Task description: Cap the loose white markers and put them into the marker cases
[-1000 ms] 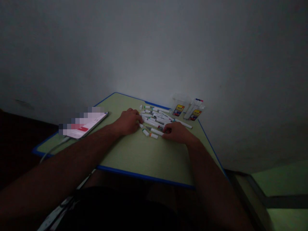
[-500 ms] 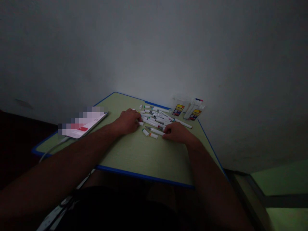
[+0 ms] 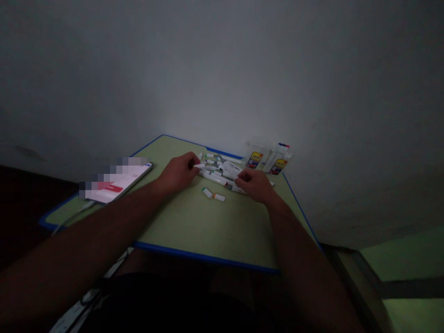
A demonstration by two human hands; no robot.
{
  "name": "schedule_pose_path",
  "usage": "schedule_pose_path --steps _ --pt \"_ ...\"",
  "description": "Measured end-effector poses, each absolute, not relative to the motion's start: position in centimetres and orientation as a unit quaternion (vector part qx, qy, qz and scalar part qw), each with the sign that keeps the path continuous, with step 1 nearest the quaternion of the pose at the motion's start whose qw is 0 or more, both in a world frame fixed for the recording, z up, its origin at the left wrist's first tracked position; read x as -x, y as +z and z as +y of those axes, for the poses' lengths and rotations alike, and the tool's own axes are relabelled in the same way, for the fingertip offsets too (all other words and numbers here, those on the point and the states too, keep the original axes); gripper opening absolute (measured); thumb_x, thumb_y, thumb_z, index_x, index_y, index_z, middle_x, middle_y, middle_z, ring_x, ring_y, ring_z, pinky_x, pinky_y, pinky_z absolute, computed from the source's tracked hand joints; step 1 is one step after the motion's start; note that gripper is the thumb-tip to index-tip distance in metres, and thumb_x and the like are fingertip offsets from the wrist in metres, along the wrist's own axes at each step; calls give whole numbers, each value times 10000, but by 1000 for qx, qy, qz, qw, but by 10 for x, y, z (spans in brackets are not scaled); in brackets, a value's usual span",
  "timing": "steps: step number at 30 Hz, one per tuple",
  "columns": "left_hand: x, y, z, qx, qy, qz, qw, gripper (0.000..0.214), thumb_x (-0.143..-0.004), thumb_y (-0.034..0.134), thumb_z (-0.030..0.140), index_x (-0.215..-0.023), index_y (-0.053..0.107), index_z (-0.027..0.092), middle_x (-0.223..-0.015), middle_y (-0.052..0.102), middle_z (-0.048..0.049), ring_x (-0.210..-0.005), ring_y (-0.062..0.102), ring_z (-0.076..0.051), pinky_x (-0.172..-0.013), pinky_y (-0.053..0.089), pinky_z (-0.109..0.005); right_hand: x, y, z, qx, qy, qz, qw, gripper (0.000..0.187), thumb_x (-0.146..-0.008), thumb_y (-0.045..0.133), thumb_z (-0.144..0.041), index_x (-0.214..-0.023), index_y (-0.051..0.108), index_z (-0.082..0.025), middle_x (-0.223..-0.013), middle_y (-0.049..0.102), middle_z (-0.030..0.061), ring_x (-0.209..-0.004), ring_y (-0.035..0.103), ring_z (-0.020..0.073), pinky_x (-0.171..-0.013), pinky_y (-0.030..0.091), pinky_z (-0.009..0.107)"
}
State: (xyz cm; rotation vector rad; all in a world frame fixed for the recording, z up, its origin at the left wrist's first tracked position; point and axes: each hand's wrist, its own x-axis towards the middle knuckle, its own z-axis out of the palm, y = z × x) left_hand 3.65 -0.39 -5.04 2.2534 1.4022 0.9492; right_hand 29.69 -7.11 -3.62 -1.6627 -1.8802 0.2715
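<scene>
Left hand point(image 3: 178, 172) is narrowed at the fingertips, a short white piece point(image 3: 199, 165) with a red end, seemingly a cap, being pinched there. To its right, white markers point(image 3: 215, 176) are heaped, and in front of them a green-ended cap point(image 3: 207, 193) and an orange-ended cap point(image 3: 218, 197) are laid loose. Farther right, a bare-tipped marker point(image 3: 231, 169) is gripped by the right hand point(image 3: 255, 182), held at a slant over the heap. The barrel is best grasped firmly well behind the grey tip, and the tip kept clear of fingers and neighbouring pens; the white piece is best held lightly by its sides. At the left, a lit phone point(image 3: 120, 180) is joined to a cable point(image 3: 71, 212); the pale green table point(image 3: 194, 222) is edged in blue; toward the far right corner, two clear cases point(image 3: 255, 159) are stood, pens being held in the right one. All is backed by a plain grey wall point(image 3: 222, 83), and the room is dimly lit.
</scene>
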Motion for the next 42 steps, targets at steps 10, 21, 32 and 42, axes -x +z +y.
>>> schedule_pose_path --steps 10,21,32,42 --pt "-38 -42 -4 -727 412 495 238 183 -760 650 248 -928 661 176 -885 707 -37 -768 611 -167 -717 487 -313 -295 -35 -70 605 253 -623 426 258 -722 654 -431 -765 628 -177 -710 686 34 -581 575 128 -535 428 245" --pt "-38 -40 -7 -715 419 491 266 183 -778 650 262 -938 678 179 -829 698 -30 -743 607 -163 -698 481 -310 -292 -35 -69 552 394 -546 491 420 -734 685 -361 -1099 587 -178 -676 697 -3 -511 588 115 -500 478 242" --pt "-39 -42 -6 -711 440 474 277 137 -747 681 270 -852 673 184 -750 666 -21 -680 569 -160 -630 436 -293 -291 -30 -70 528 433 -475 556 339 -776 639 -245 -1100 561 -186 -600 658 -15 -414 537 110 -402 436 226" --pt "-40 -38 -9 -710 453 476 253 169 -699 717 250 -845 697 167 -684 623 5 -617 539 -137 -588 405 -278 -292 -31 -68 540 431 -478 543 350 -787 650 -261 -1116 563 -181 -597 656 -16 -416 537 108 -405 433 224"
